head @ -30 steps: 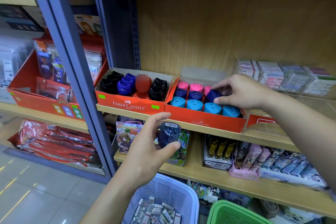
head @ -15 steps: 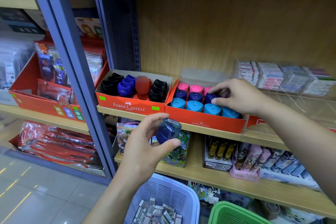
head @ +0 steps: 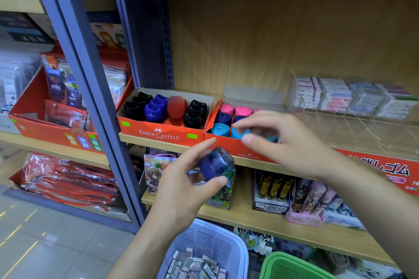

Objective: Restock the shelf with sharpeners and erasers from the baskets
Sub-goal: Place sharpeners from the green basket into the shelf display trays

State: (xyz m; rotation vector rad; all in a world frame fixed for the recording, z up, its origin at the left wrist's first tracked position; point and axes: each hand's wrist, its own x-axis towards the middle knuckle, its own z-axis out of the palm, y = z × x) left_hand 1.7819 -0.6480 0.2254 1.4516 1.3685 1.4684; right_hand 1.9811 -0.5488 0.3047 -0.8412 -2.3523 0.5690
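My left hand [head: 183,186] grips a dark blue sharpener [head: 216,163] below the shelf edge. My right hand [head: 283,140], blurred and empty with fingers apart, hovers in front of a red Faber-Castell box [head: 229,146] that holds pink, dark blue and light blue sharpeners [head: 219,129]. Left of it stands a second red box [head: 158,135] with black, blue and red sharpeners. At the bottom, a lilac basket [head: 217,242] holds several wrapped erasers [head: 195,266], and a green basket [head: 288,266] sits beside it.
Clear acrylic trays with small packs [head: 353,97] stand on the shelf at the right. The shelf below [head: 272,222] carries card packs and boxes. A grey upright post [head: 74,63] separates a neighbouring shelf with a large red display box [head: 52,133]. Tiled floor lies at lower left.
My right hand has left the sharpeners in the right box and drawn back toward me, fingers spread. My left hand has lifted the blue sharpener slightly and turned it.
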